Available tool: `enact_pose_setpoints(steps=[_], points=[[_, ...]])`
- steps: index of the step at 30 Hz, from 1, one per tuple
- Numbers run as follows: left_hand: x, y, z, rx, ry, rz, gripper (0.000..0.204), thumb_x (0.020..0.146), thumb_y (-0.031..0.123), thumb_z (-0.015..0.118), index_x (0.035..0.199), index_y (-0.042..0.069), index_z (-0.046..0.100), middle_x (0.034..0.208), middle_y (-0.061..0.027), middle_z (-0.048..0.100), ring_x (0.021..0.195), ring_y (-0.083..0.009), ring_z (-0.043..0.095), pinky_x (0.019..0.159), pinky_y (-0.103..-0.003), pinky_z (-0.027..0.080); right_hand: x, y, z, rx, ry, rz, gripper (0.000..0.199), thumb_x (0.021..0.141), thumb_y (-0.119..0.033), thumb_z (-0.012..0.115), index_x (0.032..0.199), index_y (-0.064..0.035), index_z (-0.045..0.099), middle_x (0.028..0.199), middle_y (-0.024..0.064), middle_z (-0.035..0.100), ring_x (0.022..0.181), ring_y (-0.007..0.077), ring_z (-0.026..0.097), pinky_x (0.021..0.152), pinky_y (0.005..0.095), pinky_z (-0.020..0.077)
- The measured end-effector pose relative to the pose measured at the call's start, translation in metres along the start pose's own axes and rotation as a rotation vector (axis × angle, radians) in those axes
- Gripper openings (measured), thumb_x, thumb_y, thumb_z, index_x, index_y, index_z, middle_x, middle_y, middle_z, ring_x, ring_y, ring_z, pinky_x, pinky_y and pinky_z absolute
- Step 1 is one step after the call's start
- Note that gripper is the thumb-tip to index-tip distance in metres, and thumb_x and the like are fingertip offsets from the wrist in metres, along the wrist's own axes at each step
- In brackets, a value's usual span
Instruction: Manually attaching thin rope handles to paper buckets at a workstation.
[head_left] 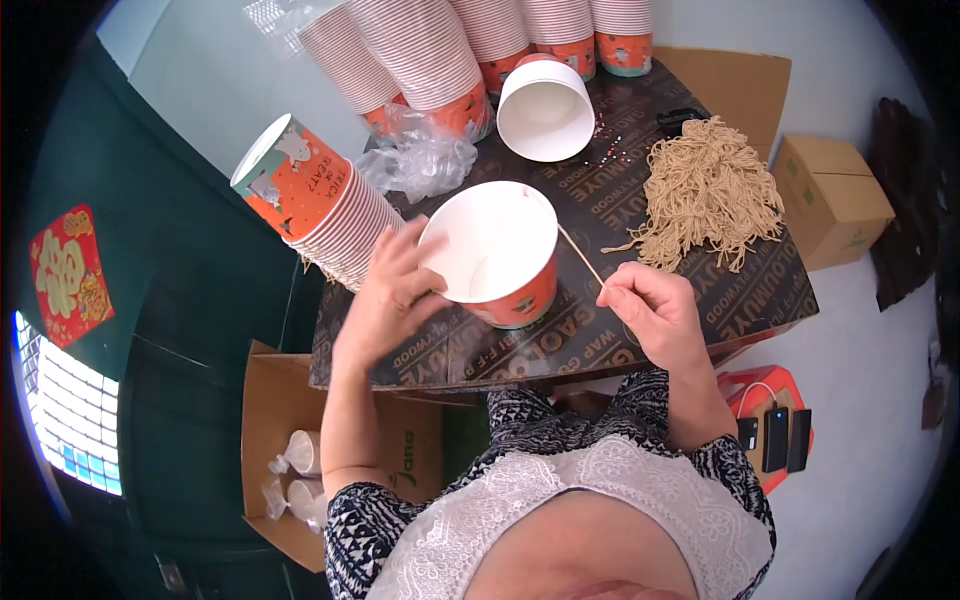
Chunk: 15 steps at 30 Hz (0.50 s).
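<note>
At the near edge of the dark printed table, an orange paper bucket with a white inside stands mouth up, between the two hands. The left hand, slightly blurred, has its fingers spread at the bucket's left rim; whether it touches is unclear. The right hand pinches a tan cord between thumb and forefinger, the cord running up to the bucket's right rim. Farther right lies a heap of tan cords; a second bucket, beyond the first, lies tipped with its mouth facing the person.
</note>
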<state>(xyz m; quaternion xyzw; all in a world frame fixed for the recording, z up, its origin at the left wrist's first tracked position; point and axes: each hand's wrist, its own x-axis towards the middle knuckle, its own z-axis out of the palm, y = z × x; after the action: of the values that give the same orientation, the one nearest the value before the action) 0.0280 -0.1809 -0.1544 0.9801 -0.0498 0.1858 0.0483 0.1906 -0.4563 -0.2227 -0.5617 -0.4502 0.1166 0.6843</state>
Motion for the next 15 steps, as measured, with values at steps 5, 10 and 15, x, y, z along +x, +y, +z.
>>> enact_pose_setpoints(steps=[5, 10, 15], points=[[0.005, 0.054, 0.031, 0.014, 0.163, 0.103, 0.017, 0.073, 0.008, 0.079, 0.078, 0.005, 0.063, 0.066, -0.0073, 0.06, 0.064, -0.0292, 0.062, 0.076, -0.041, 0.053, 0.0, -0.003, 0.02, 0.247, -0.002, 0.056, 0.017, 0.099, -0.011, 0.058, 0.089, 0.0013, 0.065, 0.073, -0.0025, 0.056, 0.063, 0.0015, 0.044, 0.054, 0.0187, 0.0337], [0.023, 0.089, 0.063, -0.048, 0.382, -0.003, 0.022, 0.076, 0.006, 0.075, 0.094, 0.002, 0.062, 0.077, -0.0118, 0.057, 0.074, -0.0315, 0.058, 0.066, -0.042, 0.047, 0.005, 0.011, 0.047, 0.953, 0.021, 0.169, 0.023, 0.102, -0.019, 0.051, 0.093, -0.0001, 0.058, 0.062, -0.0062, 0.038, 0.05, 0.0033, 0.029, 0.045, 0.0217, 0.0228], [0.006, 0.104, 0.079, -0.365, 0.707, -0.058, 0.022, 0.082, -0.012, 0.061, 0.102, -0.003, 0.063, 0.094, -0.0179, 0.064, 0.079, -0.0298, 0.063, 0.066, -0.034, 0.051, 0.018, 0.024, 0.043, 1.197, 0.158, 0.198, 0.022, 0.102, -0.018, 0.048, 0.091, -0.0027, 0.058, 0.06, -0.0062, 0.033, 0.048, 0.0051, 0.029, 0.044, 0.0228, 0.024]])
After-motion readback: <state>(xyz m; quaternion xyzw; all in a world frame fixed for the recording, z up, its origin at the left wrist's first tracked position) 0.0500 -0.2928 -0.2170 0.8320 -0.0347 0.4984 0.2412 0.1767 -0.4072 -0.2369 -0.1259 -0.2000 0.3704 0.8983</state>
